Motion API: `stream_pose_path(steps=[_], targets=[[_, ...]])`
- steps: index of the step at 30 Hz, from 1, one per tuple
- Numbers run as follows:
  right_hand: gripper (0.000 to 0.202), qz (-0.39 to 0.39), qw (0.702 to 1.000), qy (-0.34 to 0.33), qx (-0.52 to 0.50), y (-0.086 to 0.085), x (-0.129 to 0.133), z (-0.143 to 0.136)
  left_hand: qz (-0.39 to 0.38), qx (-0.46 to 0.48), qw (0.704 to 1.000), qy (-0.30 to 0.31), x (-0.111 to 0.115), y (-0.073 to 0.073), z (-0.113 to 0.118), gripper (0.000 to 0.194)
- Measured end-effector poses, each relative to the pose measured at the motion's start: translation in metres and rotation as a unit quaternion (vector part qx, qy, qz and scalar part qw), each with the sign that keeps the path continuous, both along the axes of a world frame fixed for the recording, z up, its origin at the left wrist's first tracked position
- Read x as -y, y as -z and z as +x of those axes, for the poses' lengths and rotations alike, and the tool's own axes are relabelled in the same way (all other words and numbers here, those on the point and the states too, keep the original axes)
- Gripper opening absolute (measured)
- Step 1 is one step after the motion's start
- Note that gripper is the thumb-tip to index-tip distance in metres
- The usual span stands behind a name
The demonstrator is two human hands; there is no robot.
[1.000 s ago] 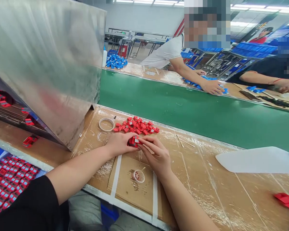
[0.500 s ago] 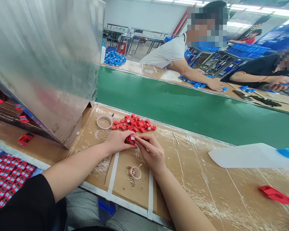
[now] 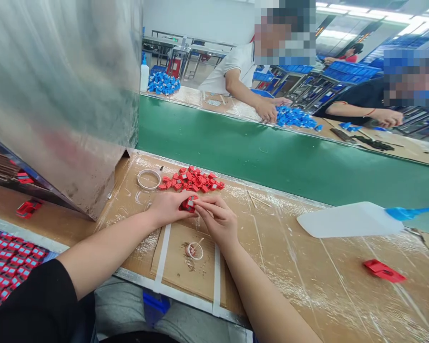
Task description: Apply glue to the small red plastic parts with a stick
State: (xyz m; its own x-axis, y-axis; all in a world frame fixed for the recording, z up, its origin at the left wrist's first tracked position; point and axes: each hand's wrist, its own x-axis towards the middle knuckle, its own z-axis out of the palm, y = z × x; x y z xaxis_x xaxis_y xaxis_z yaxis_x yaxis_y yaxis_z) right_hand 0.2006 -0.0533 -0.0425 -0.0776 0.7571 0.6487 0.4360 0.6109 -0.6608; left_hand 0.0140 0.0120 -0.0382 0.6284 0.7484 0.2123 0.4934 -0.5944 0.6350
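A black short sleeve (image 3: 39, 295), grey trousers (image 3: 119, 305), bare forearms and ungloved hands (image 3: 218, 221), apparently without rings

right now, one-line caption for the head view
Both hands at a red plastic part, beside a pile of red parts

- The place was a factory workshop with shared assembly benches
- A long green belt-like surface (image 3: 214, 131) ran between a near worktop (image 3: 279, 257) and a far worktop (image 3: 232, 107)
- Heaps of small red parts (image 3: 191, 179) and blue parts (image 3: 296, 118) lay out
- Blue crates (image 3: 350, 72) stood under strip lights (image 3: 364, 13)
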Motion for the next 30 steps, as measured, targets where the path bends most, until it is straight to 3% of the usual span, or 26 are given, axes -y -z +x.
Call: stream_pose_path(steps=[2,5,10,15,21,26,30], targets=[[0.014,-0.013,0.999,0.017,-0.031,0.003,-0.002,0.002,0.001,0.02,1.0,0.023,0.0,0.002,0.0,0.061],[0.031,-0.036,0.997,0.017,-0.069,0.009,-0.005,0.006,-0.008,0.057,0.997,0.061,-0.001,0.002,-0.002,0.069],[0.051,-0.144,0.984,-0.049,-0.099,0.014,-0.005,0.01,-0.051,0.088,0.991,0.083,-0.003,-0.001,-0.004,0.055],[0.061,-0.218,0.97,-0.066,-0.086,0.014,-0.005,0.016,-0.135,0.157,0.976,0.068,-0.003,0.003,-0.001,0.056],[0.051,-0.201,0.972,-0.089,-0.079,0.016,-0.004,0.018,-0.202,0.231,0.945,0.114,-0.001,0.003,0.0,0.046],[0.044,-0.176,0.975,-0.102,-0.094,0.014,-0.003,0.013,-0.184,0.212,0.954,0.106,0.003,-0.003,-0.002,0.044],[0.049,-0.178,0.978,-0.075,-0.081,0.014,-0.003,0.01,-0.179,0.203,0.958,0.09,0.005,-0.004,-0.002,0.043]])
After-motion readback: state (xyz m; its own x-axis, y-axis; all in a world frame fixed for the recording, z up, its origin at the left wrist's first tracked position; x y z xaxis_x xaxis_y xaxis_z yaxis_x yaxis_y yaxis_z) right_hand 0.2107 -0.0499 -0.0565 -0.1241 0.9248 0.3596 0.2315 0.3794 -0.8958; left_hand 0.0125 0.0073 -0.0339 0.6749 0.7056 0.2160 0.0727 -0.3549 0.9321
